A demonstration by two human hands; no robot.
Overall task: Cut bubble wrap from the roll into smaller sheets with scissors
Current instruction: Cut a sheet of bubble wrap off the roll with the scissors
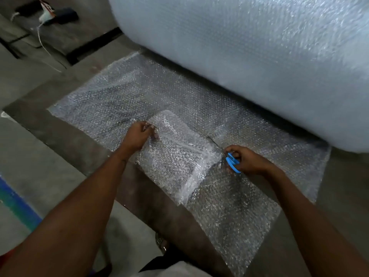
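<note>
A huge bubble wrap roll lies across the top right. Its unrolled sheet is spread flat over a dark table. A smaller, brighter piece of bubble wrap lies on top of the sheet in the middle. My left hand pinches that piece at its left edge. My right hand grips blue-handled scissors, whose blades point up-left into the wrap at the piece's right edge.
The dark table has its near edge running diagonally, with grey floor below left. A blue and green floor stripe sits at far left. A white cable and dark devices lie at top left.
</note>
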